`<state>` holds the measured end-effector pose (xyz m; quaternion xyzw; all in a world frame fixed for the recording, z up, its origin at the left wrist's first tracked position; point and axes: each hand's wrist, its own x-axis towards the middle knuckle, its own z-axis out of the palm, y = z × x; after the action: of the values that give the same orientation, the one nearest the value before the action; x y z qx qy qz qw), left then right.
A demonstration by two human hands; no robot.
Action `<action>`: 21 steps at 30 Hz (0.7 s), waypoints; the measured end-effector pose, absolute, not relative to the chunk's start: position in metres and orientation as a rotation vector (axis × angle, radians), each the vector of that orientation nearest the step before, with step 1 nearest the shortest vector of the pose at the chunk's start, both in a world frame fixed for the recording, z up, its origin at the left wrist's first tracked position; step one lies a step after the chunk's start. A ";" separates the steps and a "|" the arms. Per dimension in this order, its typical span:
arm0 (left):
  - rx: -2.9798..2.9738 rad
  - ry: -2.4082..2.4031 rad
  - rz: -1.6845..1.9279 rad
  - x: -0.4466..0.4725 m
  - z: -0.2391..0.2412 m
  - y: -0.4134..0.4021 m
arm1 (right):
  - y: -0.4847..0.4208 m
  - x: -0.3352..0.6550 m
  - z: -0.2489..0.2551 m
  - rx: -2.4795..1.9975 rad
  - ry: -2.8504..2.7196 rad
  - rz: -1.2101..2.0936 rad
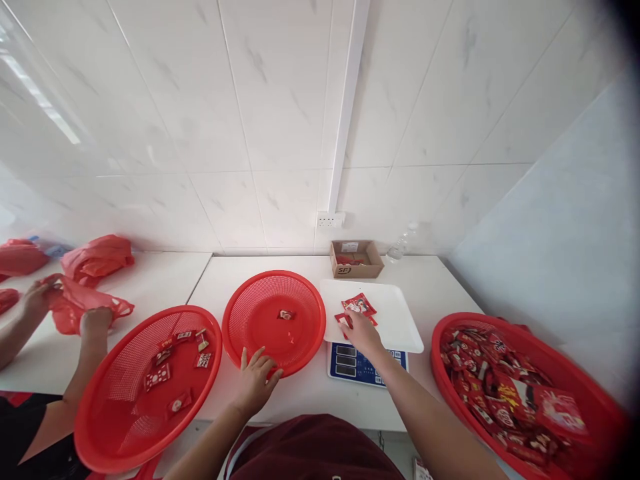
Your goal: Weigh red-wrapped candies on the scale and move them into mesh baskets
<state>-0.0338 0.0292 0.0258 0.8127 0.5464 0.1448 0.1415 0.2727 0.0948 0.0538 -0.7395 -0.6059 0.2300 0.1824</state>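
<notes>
My right hand (pixel 364 335) is over the white weighing pan (pixel 400 320) of a digital scale (pixel 357 363), its fingers closed on a small red snack packet (pixel 342 320). Beside those fingers, a larger red packet with a printed figure (pixel 361 305) lies on the pan. My left hand (pixel 256 385) is at the near rim of a round red plastic basket (pixel 240 300), fingers spread and nothing in them. One small wrapped snack (pixel 286 315) lies inside that basket.
Left stands another red basket (pixel 95 393) with several packets; beyond it, a co-worker's hands (pixel 96 320) handle a red plastic bag (pixel 75 300). A large red basket (pixel 440 333) of packets stands right. A cardboard box (pixel 363 270) and clear bottle (pixel 400 245) stand by the wall.
</notes>
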 end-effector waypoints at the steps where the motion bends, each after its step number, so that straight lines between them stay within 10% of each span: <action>1: 2.344 1.576 0.418 -0.034 0.026 0.029 | 0.092 0.274 0.050 -2.153 -1.782 0.598; 14: 2.358 1.607 0.401 -0.035 0.024 0.029 | 0.090 0.275 0.038 -2.290 -1.846 0.374; 21: 2.370 1.592 0.399 -0.035 0.023 0.029 | 0.099 0.246 0.056 -1.673 -1.605 0.679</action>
<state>-0.0347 0.0286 0.0232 0.8152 0.5477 0.1374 0.1292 0.2455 0.0985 0.0561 -0.6473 -0.6213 0.2629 0.3549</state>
